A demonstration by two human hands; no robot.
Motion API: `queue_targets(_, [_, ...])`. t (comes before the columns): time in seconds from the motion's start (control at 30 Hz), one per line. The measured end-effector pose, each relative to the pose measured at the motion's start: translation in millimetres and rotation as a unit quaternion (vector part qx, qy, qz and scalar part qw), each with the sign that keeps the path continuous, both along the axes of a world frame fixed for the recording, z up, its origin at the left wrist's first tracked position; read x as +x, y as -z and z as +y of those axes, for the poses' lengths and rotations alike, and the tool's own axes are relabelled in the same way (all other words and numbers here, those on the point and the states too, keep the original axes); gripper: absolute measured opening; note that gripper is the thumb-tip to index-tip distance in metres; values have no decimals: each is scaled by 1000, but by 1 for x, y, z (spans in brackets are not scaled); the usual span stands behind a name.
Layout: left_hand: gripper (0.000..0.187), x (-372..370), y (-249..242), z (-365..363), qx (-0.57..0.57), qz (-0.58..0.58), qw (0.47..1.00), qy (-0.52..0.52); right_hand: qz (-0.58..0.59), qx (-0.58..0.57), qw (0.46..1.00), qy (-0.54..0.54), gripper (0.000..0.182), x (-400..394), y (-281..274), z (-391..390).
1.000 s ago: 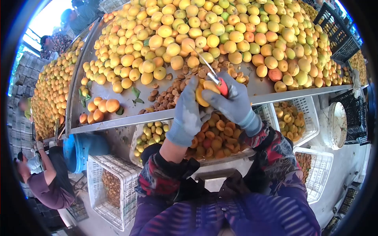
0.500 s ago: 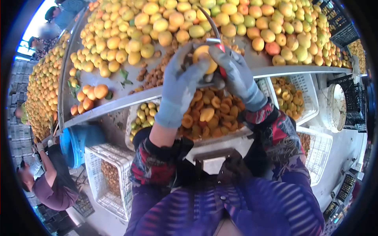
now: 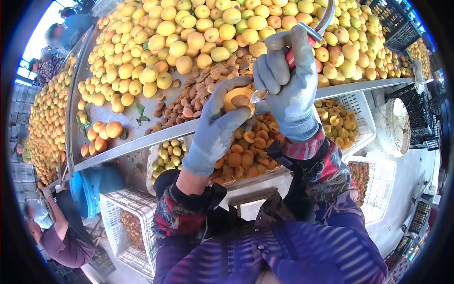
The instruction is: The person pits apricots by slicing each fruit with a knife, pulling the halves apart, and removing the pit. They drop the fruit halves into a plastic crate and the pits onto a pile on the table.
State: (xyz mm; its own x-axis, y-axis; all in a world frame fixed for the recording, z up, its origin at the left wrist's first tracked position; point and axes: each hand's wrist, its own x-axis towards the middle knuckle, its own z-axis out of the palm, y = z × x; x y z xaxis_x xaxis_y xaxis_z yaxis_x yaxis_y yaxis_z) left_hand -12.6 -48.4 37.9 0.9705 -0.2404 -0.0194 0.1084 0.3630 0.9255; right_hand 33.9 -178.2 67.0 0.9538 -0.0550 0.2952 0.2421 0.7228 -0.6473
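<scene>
My left hand (image 3: 215, 125), in a grey-blue work glove, is closed around an apricot half (image 3: 230, 98), its cut face turned to the right with the brown pit (image 3: 240, 101) showing in the middle. Wrapped in my gloved right hand (image 3: 291, 87) is a red-handled curved knife (image 3: 291, 57). Its hooked blade points up and away, over the fruit pile. Below that fist, a small pointed metal tip (image 3: 257, 96) sticks out right beside the cut face. Under both hands lie many apricot halves (image 3: 248, 146) in a crate.
Whole apricots (image 3: 165, 28) are heaped on the metal table (image 3: 142, 144), with a mound of loose pits (image 3: 194, 92) near its front edge. White crates (image 3: 127, 227), a blue bucket (image 3: 90, 191) and a white bucket (image 3: 402, 128) stand around. Another person (image 3: 66, 236) is at the left.
The apricot, earlier whole-looking between both hands, now shows an open half with its pit. My right hand has moved up, and the knife's blade has swung to the right.
</scene>
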Motion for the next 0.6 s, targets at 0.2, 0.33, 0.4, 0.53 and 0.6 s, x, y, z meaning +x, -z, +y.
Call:
queue_targets(0.2, [43, -1, 4, -1, -51, 36, 997, 37, -57, -139, 985, 80, 43, -7, 0, 0])
queue_targets(0.33, [39, -3, 0, 1, 47, 19, 998, 27, -82, -187, 975, 87, 39, -14, 0, 5])
queue_targets(0.4, [39, -4, -4, 0, 96, -27, 995, 4, -57, -206, 973, 91, 38, -17, 3, 12])
queue_targets(0.53, [41, -3, -2, -4, 101, -46, 994, -12, -60, -133, 984, 104, 44, -4, 15, 18])
queue_targets(0.6, [42, -4, 2, -10, 89, -61, 994, -23, 19, -28, 999, 25, 45, -1, 3, 9])
